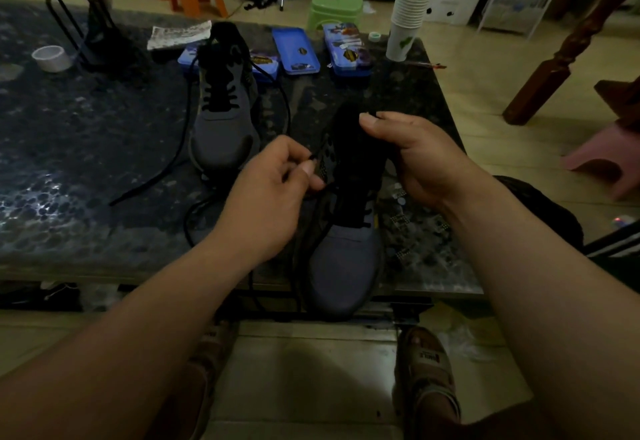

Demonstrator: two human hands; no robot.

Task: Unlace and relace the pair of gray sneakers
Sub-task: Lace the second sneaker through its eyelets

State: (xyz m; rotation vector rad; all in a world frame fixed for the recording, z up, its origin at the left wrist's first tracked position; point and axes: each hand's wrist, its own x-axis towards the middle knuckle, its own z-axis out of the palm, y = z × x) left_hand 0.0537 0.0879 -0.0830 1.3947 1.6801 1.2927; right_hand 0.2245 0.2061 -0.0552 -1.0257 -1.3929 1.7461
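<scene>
Gray sneaker [341, 266] is resting at the desk's [86, 128] 6 o'clock edge, right hand [422, 162] gripping its collar, left hand [266, 194] pinching its lace [312, 157]; the other sneaker [221, 121] is sitting at 11 o'clock.

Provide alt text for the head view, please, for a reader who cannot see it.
A left hand pinches a black lace at the near gray sneaker, which the right hand grips by its top. The second sneaker stands behind on the dark table, laces loose.

One wide-angle view from the person's head, forward and down, close over the table [86, 149].
</scene>
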